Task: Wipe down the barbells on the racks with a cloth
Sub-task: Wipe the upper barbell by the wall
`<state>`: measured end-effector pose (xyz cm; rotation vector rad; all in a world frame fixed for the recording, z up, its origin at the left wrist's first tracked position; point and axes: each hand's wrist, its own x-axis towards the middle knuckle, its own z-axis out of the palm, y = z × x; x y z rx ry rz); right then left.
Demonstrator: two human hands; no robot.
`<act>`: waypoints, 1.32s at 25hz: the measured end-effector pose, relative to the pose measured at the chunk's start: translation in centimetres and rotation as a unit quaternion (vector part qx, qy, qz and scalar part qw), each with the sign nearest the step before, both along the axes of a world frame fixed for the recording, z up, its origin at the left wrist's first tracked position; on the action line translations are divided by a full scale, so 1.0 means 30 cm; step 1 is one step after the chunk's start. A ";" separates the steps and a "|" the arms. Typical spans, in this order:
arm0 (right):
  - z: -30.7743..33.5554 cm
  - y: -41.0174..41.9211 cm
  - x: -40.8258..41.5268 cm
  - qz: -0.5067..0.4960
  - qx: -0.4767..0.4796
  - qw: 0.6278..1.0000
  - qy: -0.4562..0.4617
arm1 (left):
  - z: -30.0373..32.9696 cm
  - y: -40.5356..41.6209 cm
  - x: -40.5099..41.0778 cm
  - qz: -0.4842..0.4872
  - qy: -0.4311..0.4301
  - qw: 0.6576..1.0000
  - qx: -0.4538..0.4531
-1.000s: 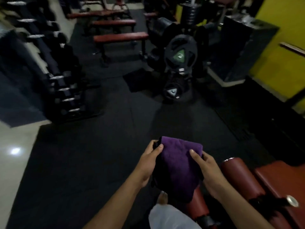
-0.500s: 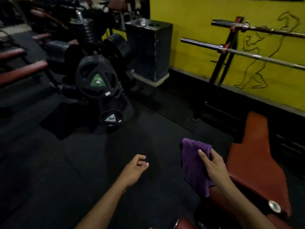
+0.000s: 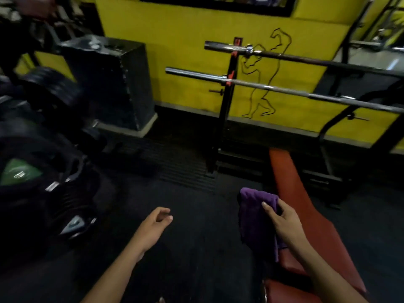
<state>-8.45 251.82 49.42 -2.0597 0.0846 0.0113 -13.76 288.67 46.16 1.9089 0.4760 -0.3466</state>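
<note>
The right hand (image 3: 284,221), low and right of centre, grips a folded purple cloth (image 3: 255,217), thumb across its face and fingers curled behind, while the left hand (image 3: 153,226) hangs lower centre with loosely curled fingers, holding nothing. The two barbells lie well apart from both hands, across the upper right on a black rack (image 3: 225,110) against the yellow wall (image 3: 185,51): the lower barbell (image 3: 273,88) runs from mid-frame toward the right edge, the upper barbell (image 3: 284,55) just above it. No wiping has begun, by the look of it; the step in hand is bringing the cloth up to a bar. To do it well, wrap the cloth round the shaft so it covers the whole circumference, then draw it along from the sleeve end inward, with the free hand steadying the bar against rolling in its hooks. The red bench (image 3: 310,215) slants up the lower right beneath the bars, so a straight approach is blocked there; the dark floor (image 3: 185,215) at centre gives open room, with stacked weight plates (image 3: 43,160) crowding the left edge.
</note>
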 end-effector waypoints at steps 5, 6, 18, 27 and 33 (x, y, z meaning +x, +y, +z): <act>0.070 -0.081 0.260 -0.120 -0.005 0.993 -0.021 | 0.052 -0.058 0.568 -0.122 -0.032 0.992 0.023; 0.064 -0.108 0.306 -0.140 -0.002 0.990 -0.025 | 0.055 -0.092 0.662 -0.140 -0.039 0.989 0.028; 0.164 -0.549 1.193 -0.290 0.007 0.952 -0.098 | 0.253 -0.632 1.839 -0.266 -0.183 0.945 0.050; 0.336 -0.706 1.764 -0.327 0.042 0.925 -0.190 | 0.450 -0.843 2.592 -0.333 -0.337 0.873 0.114; 0.370 -0.774 2.024 -0.373 0.053 0.903 -0.205 | 0.503 -0.980 2.908 -0.354 -0.394 0.823 0.206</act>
